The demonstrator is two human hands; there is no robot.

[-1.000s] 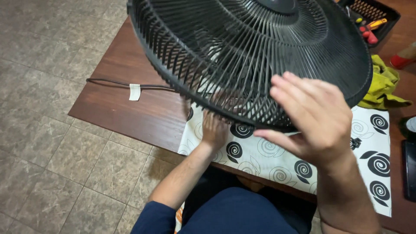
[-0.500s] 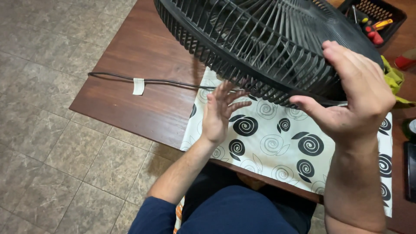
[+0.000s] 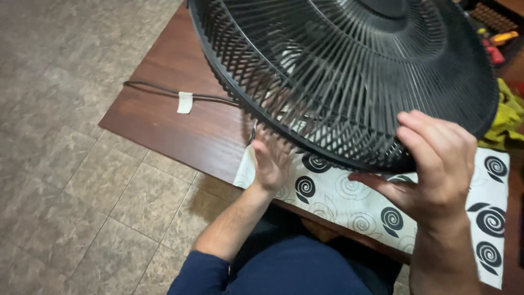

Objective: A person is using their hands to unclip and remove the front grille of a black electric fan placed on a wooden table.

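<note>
The round black plastic fan grille [image 3: 349,76] fills the upper middle of the view, held above the dark brown wooden worktop [image 3: 164,125] and running out of sight past the top edge. Its near rim overhangs the worktop's front edge, and it is tilted, the right side lower and nearer the camera; being circular, it has no long axis. Thin ribs radiate from a solid hub to a deep, slotted rim. The right hand [image 3: 436,164] has its grip closed on the near right rim, fingers over the outside and thumb under. The left hand [image 3: 271,161] is spread open just under the left rim, blurred; whether it touches the grille cannot be told. Beneath lies a white cloth with black spiral prints [image 3: 349,202], hanging over the worktop edge. A black cable with a white tag [image 3: 185,101] crosses the bare wood on the left. Grey stone floor tiles [image 3: 65,164] spread open to the left.
</note>
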